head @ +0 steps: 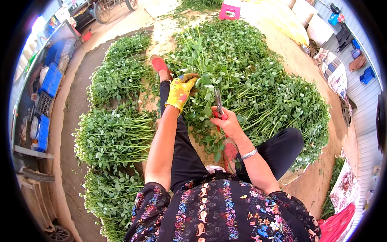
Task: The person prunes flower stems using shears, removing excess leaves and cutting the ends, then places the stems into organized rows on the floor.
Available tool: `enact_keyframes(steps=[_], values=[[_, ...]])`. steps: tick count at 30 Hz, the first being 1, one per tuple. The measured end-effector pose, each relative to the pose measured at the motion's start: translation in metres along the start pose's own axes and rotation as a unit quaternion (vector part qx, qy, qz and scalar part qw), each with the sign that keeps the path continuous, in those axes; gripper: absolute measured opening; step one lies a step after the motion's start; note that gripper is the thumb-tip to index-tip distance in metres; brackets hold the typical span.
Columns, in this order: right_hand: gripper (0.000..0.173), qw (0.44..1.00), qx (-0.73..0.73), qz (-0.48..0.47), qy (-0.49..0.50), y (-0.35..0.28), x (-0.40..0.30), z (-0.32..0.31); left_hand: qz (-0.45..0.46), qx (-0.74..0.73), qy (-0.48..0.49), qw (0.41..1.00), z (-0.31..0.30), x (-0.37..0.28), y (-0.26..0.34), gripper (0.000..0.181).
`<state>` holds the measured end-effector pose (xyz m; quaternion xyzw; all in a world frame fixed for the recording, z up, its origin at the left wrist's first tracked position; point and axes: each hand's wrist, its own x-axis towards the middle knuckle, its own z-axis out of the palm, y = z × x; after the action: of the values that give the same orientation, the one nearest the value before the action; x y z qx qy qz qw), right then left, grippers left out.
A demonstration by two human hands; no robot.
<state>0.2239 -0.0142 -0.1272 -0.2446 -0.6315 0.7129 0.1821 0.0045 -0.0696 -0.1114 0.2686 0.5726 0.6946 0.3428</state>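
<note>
My left hand (180,92), in a yellow flower-patterned glove, is closed around a leafy green stem (198,54) that rises away from me. More leaves hang below that hand, between my legs. My bare right hand (231,124) grips pruning shears (218,99) with red handles. Their blades point away from me, just right of the held leaves; whether they touch a stem I cannot tell. Beyond and to the right of both hands spreads a large heap of cut leafy stems (251,72). Bundled stems with small whitish buds (118,139) lie in a row at my left.
A pink stool (229,11) stands beyond the heap. Blue crates (50,79) and a black crate (44,103) sit on a rack at the far left. Wheels (102,12) of a cart show at the top left. Fabric (332,71) hangs along the corrugated wall (367,112) at right.
</note>
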Motion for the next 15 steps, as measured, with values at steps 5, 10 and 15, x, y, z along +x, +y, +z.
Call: enact_keyframes(steps=[5, 10, 15], values=[[0.039, 0.995, 0.094, 0.006, -0.033, -0.001, 0.002, -0.017, -0.061, 0.066, 0.062, 0.994, -0.016, -0.017, -0.027, 0.025], [0.039, 0.988, 0.134, 0.051, -0.061, -0.012, -0.003, -0.006, 0.092, -0.09, 0.016, 0.991, -0.031, -0.017, -0.067, 0.07], [0.043, 0.965, 0.235, 0.079, -0.082, -0.006, -0.007, -0.006, 0.093, -0.096, -0.066, 0.989, 0.005, -0.012, -0.028, 0.076]])
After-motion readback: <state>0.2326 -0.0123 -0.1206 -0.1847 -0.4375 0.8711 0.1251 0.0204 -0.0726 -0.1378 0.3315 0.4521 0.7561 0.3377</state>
